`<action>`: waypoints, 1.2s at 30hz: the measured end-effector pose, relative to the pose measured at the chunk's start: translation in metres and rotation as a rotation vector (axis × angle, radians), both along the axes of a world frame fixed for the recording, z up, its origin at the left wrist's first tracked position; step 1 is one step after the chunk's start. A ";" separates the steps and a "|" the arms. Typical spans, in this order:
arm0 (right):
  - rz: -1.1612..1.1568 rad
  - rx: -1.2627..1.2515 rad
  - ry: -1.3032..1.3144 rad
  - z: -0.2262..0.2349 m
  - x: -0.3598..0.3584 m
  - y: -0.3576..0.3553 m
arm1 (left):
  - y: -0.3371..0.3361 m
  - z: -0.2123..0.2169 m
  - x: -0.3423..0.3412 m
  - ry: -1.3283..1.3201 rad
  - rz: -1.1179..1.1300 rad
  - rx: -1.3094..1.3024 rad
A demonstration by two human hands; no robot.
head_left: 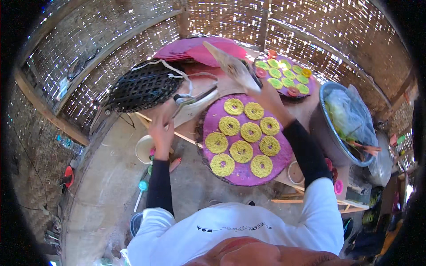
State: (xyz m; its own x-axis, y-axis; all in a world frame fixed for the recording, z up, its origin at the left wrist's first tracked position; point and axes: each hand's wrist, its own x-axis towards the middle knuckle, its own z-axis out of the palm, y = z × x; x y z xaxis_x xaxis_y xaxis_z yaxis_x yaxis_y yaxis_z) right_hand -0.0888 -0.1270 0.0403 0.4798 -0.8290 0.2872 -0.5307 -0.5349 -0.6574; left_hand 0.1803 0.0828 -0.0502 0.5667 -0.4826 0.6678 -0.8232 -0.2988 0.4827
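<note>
A round purple tray (212,120) lies in front of me with several yellow-green noodle spirals (242,151) set out on it. My right hand (265,94) is raised beyond the tray's far edge, closed on the end of a long flat wooden paddle (228,64) that points up and to the left. My left hand (161,129) reaches to the tray's left and grips a metal press tool (194,101) with a white cord. Both forearms wear black sleeves.
A second purple tray (310,88) with green spirals and small coloured caps sits behind. A black woven basket (142,86) lies far left, pink cloth (199,48) behind it. A large metal basin (327,133) with plastic bags stands right. A white bowl (143,148) sits below my left hand.
</note>
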 end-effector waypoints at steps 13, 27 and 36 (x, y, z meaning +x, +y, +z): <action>0.040 -0.134 -0.068 -0.046 0.222 -0.169 | -0.127 -0.002 0.100 -0.753 -0.786 0.573; 0.353 -0.063 -0.360 0.004 0.057 0.080 | -0.003 0.099 0.049 -0.600 -0.415 0.350; 0.587 0.826 0.016 0.040 0.000 0.145 | 0.003 0.088 -0.058 0.460 -0.909 0.162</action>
